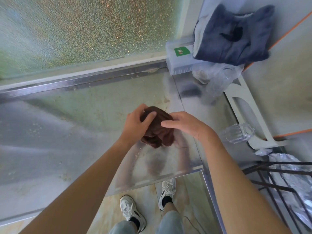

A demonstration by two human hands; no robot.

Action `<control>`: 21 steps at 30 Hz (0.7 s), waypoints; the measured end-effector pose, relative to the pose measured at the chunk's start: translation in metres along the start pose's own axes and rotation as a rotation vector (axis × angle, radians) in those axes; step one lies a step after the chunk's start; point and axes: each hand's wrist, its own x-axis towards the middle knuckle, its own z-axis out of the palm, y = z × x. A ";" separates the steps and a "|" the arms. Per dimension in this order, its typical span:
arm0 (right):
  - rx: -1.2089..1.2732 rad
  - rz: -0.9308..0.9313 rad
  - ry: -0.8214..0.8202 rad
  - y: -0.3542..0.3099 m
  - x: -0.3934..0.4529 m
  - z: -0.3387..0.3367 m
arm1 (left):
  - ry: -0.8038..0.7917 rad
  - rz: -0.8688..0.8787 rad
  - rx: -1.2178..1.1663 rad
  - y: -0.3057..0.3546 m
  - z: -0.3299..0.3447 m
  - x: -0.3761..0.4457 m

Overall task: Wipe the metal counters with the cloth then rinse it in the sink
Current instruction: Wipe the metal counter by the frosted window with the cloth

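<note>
The metal worktop [70, 119] is speckled with crumbs. Far beyond the right hand [187, 124], a see-through box [180, 59] is topped by a dark blue folded cloth [234, 34]; what is inside cannot be seen. A clear plastic cup [239, 133] lies on its side just right of that hand. The brown cloth [158, 130] is bunched up, so no long way can be told. It is gripped by the left hand [136, 124]; the right hand's straight fingers are laid on it.
</note>
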 end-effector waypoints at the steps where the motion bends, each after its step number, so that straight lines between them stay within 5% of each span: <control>1: 0.011 -0.032 0.025 -0.001 0.000 -0.001 | -0.084 -0.021 0.051 -0.002 -0.004 0.003; 5: -0.204 -0.165 0.331 -0.015 0.001 -0.004 | -0.549 -0.178 0.119 -0.018 -0.013 0.007; 10: -0.026 -0.279 0.585 -0.028 0.001 -0.003 | -0.331 -0.210 -0.455 -0.001 -0.013 0.007; 14: -0.377 0.179 0.333 -0.017 0.009 -0.012 | -0.404 -0.170 0.146 -0.012 -0.003 0.014; 16: -0.607 0.276 0.348 0.001 0.015 -0.004 | -0.471 -0.195 0.358 -0.026 0.003 0.008; 19: -0.716 -0.013 0.703 0.028 0.018 0.035 | -0.135 -0.057 0.423 -0.042 0.015 -0.005; 21: -0.705 -0.294 0.740 0.043 0.016 0.069 | 0.117 -0.037 0.436 -0.046 0.019 -0.010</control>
